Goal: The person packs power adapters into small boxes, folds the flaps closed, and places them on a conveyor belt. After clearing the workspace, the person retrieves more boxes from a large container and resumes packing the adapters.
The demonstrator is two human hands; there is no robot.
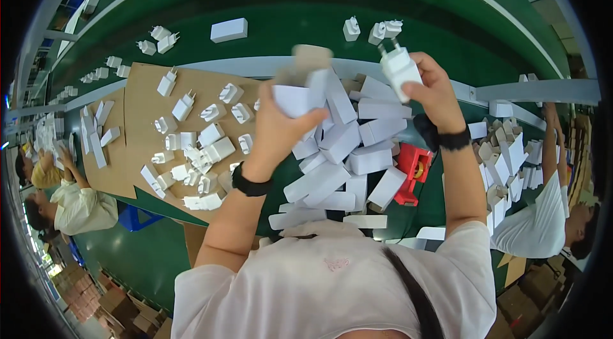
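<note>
My left hand point(281, 128) is closed around a small white box point(295, 99) whose end flap stands up, blurred by motion. Between the thumb and fingers of my right hand point(433, 86) is a white plug charger point(400, 69), its two round pins pointing up and away from me. A heap of white boxes point(338, 141) lies below and between my hands. To the left, many white plug chargers point(204, 154) are spread over a sheet of brown cardboard point(140, 99).
A red tape dispenser point(412, 173) stands right of the box heap. Several chargers point(377, 31) and a white box point(229, 30) sit on the green surface beyond a pale rail point(242, 67). Open boxes point(504, 160) stand at right. People work on both sides.
</note>
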